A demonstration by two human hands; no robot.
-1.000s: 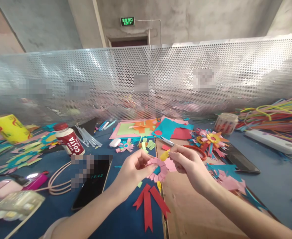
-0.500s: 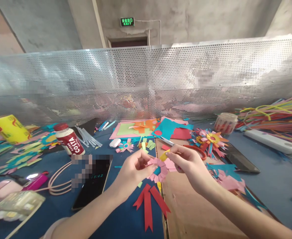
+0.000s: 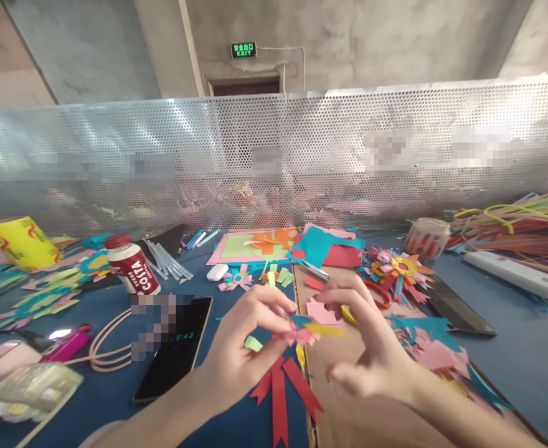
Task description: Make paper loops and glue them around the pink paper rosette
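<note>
Tilted nearly edge-on, a small pink paper rosette [image 3: 301, 337] with a blue middle is pinched in my left hand [image 3: 243, 339]. A yellow paper strip [image 3: 330, 330], smeared by motion, sticks out from its right side. My right hand [image 3: 367, 339] is just to the right with thumb and fingers spread, holding nothing I can see. Below the rosette, red paper tails [image 3: 279, 398] with notched ends lie on the blue table. Behind my right hand are red-handled scissors [image 3: 318, 271] and a pink paper piece [image 3: 321, 311] on cardboard [image 3: 349, 417].
Coloured paper sheets [image 3: 318, 244] lie at the back before a perforated metal screen [image 3: 208, 162]. A bottle [image 3: 131, 267], a phone [image 3: 175, 354] and a cable [image 3: 110, 320] are left. A finished paper flower [image 3: 402, 266], a jar [image 3: 428, 238] and a power strip [image 3: 517, 272] are right.
My right hand has let go of the yellow strip and opened, moving slightly right and down. The rosette has turned from facing me to nearly edge-on in my left hand.
</note>
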